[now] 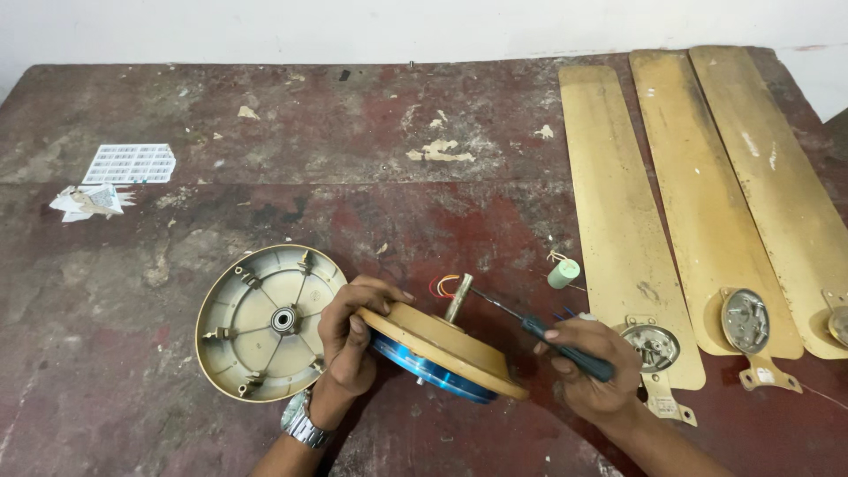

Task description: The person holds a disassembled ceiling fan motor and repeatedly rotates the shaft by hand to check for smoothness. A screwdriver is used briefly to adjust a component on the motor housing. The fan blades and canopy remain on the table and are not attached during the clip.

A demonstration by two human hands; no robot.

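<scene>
- The left hand (349, 340) clasps the rim of a tan fan motor housing (442, 340), fingers curled over its top edge and thumb beneath, tilting it on edge, which seems meant to steady it for the tool.
- The right hand (587, 371) is closed around the dark handle of a screwdriver (539, 334), whose thin shaft points left toward the housing's brass-coloured shaft (458, 298) and the coloured wires (444, 284) beside it.
- The housing sits near the table's front edge between both hands; a shiny blue inner ring (424, 364) shows under its smooth, domed tan shell.
- Just left lies a separated round cover (265, 322), open side up, with ribs, a centre bearing and dull grey metal inside.
- A small pale green capacitor (563, 273) lies nearby.
- Three long, scuffed golden blades (698, 194) lie side by side at the right.
- The table (309, 150) is worn, flaking red-brown.
</scene>
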